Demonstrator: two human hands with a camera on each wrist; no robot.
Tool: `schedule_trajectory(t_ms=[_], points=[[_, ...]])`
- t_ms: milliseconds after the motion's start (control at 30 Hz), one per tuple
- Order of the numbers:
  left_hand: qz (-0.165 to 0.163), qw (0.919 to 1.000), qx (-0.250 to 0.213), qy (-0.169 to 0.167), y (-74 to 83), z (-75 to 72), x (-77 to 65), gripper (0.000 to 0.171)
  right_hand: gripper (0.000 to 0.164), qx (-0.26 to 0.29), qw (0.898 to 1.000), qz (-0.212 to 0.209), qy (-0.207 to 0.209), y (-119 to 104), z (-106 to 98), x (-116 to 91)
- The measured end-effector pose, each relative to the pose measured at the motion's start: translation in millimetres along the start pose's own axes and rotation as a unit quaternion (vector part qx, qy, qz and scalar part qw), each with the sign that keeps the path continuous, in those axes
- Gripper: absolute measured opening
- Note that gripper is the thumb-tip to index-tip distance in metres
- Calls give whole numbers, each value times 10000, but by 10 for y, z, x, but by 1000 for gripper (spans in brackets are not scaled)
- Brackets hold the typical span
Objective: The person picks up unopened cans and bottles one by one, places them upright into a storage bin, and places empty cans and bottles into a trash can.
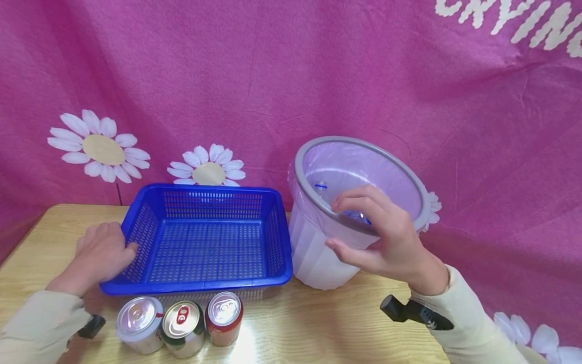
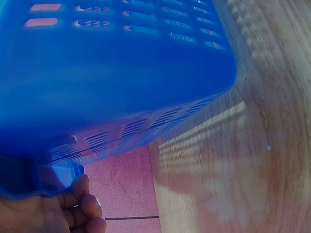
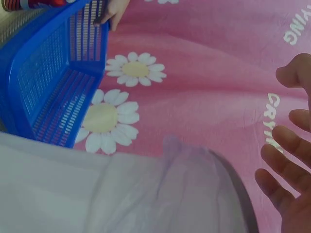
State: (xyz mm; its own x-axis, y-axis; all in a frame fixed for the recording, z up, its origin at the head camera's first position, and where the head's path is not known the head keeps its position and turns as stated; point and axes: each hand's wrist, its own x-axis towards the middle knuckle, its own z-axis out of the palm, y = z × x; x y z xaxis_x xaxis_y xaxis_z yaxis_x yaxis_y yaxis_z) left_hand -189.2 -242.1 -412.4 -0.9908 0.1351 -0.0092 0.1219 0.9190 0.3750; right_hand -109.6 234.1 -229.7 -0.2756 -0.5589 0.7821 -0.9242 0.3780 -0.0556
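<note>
A blue plastic basket (image 1: 206, 253) with slotted walls sits on the table, nothing inside it. My left hand (image 1: 101, 251) grips its left rim; the curled fingers (image 2: 87, 206) show at that rim in the left wrist view. To the right stands a white bin (image 1: 318, 258) with a grey rim and a clear liner. In front of that rim my right hand (image 1: 386, 235) hovers, thumb and fingers spread apart, holding nothing. Inside the bin lie clear plastic items (image 1: 321, 186) with blue bits, partly hidden by the right hand.
Three drink cans stand in a row before the basket: a white one (image 1: 139, 323), a green one with a gold top (image 1: 184, 328) and a red one (image 1: 225, 318). Behind the wooden table (image 1: 313, 323) hangs a pink cloth (image 1: 263, 91) with daisies.
</note>
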Motion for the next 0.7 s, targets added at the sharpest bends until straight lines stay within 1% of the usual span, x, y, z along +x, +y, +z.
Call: schedule_trajectory(t_ms=[200,500,700], points=[[-1,10000,-6,40,-12,8,-3,45,38,229,9994,-274,-43,-44,75,20],[-52,10000,-38,33,-8,9,1,43,33,439,9981,-317,-278,-95,190,2],[0,10000,1,73,-9,12,1,42,31,559,9967,-443,-392,-124,301,-8]])
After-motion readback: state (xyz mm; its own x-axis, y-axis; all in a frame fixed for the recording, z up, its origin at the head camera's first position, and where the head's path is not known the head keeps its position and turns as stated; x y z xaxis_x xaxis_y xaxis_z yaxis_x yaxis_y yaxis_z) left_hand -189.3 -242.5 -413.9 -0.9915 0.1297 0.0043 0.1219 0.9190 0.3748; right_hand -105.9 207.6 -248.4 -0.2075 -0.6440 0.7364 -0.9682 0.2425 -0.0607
